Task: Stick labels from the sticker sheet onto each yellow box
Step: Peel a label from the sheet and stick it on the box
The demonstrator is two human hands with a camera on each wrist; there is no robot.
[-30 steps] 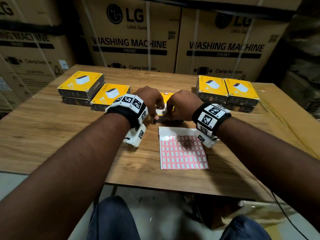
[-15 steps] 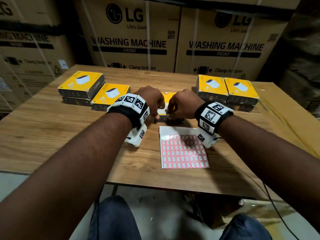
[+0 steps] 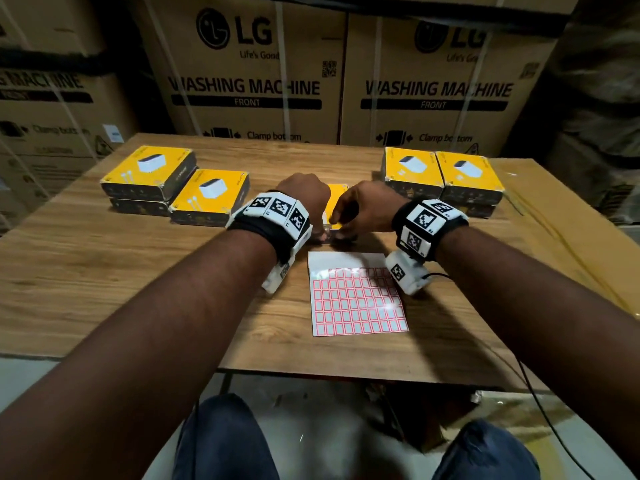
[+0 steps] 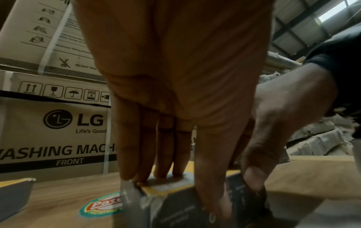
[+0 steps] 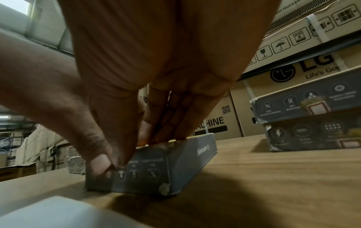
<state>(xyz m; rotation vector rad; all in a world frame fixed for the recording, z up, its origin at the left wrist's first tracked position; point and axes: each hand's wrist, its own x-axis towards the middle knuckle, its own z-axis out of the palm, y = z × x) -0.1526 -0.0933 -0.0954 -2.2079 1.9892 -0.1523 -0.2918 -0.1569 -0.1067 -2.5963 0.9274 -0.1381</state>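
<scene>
Gripping yellow box (image 3: pixel 336 206) between both hands' fingers (image 4: pixel 166 154).

Head view looks down from above; wrist views close, low, perhaps sharing centre yellow box (image 3: pixel 337 202).

Dim indoor light was seen in all views, with glare caught on the sticker sheet (image 3: pixel 356 296), soft shadows cast on the table (image 3: pixel 104 258), straight edges bowed by the wide lenses, and the wrist pictures left grainy and blurred up close.
</scene>
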